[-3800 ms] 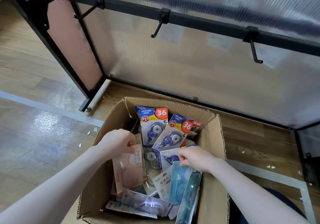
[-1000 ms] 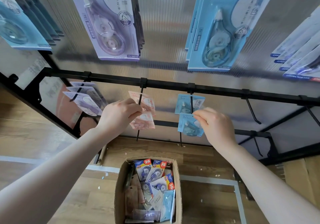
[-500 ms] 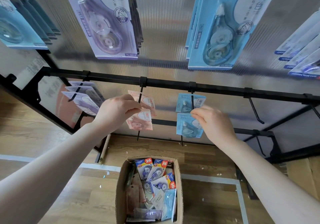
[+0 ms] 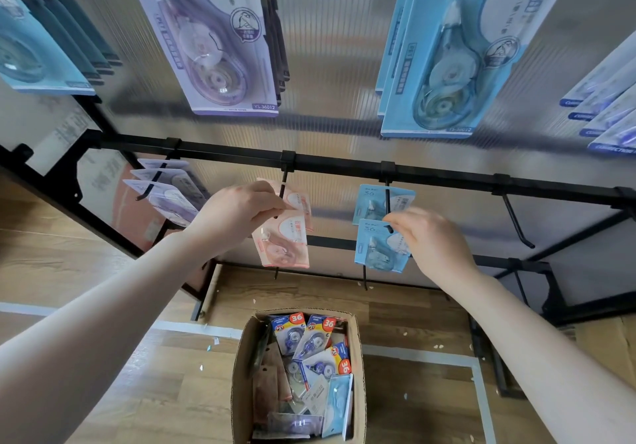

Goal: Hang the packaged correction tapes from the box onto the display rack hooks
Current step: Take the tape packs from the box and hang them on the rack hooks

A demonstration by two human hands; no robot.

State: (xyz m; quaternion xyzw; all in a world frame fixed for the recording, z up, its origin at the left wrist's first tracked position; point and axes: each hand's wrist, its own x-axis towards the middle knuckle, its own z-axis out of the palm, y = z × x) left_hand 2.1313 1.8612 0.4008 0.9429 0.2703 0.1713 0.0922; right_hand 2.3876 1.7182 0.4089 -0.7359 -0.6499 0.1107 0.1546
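Note:
My left hand (image 4: 237,213) pinches the top of a pink correction tape pack (image 4: 284,245) at the tip of a black hook (image 4: 283,182); another pink pack (image 4: 301,201) hangs behind it. My right hand (image 4: 430,237) pinches the top of a light blue pack (image 4: 377,249) at the tip of the neighbouring hook (image 4: 388,199), with a second blue pack (image 4: 371,202) hanging farther back. Below on the floor stands the open cardboard box (image 4: 241,375) with several packs inside, blue-and-yellow ones (image 4: 303,337) at its far end.
The black rack rail (image 4: 447,175) also carries purple packs (image 4: 165,189) on its left hook and a bare hook (image 4: 516,220) on the right. Large purple (image 4: 216,37) and blue (image 4: 454,48) packs hang on the row above. Wood floor with taped lines surrounds the box.
Both hands rose from the box to the rack, each with a pack. Over the last second both packs have shifted slightly along the hook tips.

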